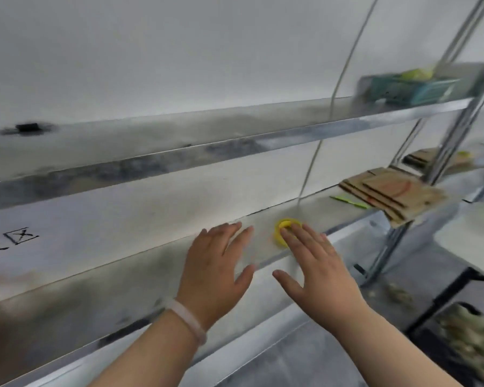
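Left hand (215,263), pale bracelet (185,317) at the wrist: fingers straight and spread over the metal shelf (95,289), holding nothing. Right hand (316,263) equally flat, with its fingertips overlapping the near edge of the yellow ring (285,224), which lies on the shelf. Contact unclear.

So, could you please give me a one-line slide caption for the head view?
Open left hand and right hand reach over a metal shelf, the right one at a yellow ring.

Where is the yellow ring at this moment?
In the head view, the yellow ring lies on the lower metal shelf, right of centre, at the fingertips of the right hand; flattened cardboard lies farther right.
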The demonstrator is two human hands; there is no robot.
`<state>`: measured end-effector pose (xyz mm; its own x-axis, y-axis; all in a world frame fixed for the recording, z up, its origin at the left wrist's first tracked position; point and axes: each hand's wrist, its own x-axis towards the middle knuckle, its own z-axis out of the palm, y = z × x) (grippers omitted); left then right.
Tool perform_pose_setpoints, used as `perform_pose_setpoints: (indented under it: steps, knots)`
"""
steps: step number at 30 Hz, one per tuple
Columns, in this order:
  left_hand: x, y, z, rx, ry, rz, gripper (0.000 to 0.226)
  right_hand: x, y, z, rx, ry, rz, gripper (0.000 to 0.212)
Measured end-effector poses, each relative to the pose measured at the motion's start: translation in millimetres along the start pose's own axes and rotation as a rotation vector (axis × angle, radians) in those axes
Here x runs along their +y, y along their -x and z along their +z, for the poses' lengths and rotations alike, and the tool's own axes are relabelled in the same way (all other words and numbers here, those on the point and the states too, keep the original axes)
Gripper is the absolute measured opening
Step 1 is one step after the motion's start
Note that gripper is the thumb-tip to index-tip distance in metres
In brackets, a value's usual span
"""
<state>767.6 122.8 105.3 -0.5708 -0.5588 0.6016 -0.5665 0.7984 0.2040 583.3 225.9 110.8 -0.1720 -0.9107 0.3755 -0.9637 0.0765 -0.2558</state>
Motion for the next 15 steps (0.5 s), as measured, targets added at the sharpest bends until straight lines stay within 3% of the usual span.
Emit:
perform_pose_setpoints:
  steps: [7,15]
  knots:
    - [123.0,-108.5,102.7,-0.002,0.152,0.195,0.052,153.1,28.8,-69.6,0.013,0.125,0.245,0.075]
    - [185.3,-199.4,226.9,-0.074,0.273,0.28,0.055,293.0,9.9,-71.4,-0.007,0.153,0.452,0.077]
